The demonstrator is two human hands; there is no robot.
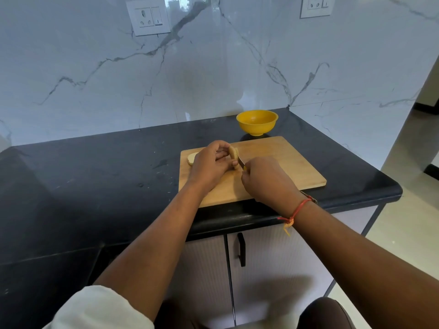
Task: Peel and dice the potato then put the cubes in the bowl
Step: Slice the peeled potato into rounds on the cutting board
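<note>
Near the board's point(285, 162) left edge, the left hand point(209, 166) pinches a peeled potato piece point(234, 153) upright on the wood. The right hand point(266, 179) is clenched round a knife point(241, 163), its blade touching that piece. 1 more piece point(191, 159) lies at the left edge. The bowl point(257, 122) stands just beyond the far edge.

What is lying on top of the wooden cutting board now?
On the cutting board: a peeled potato piece held by the left hand, the knife in the right hand, and a second potato piece, partly hidden. Anything under the hands is covered.
</note>
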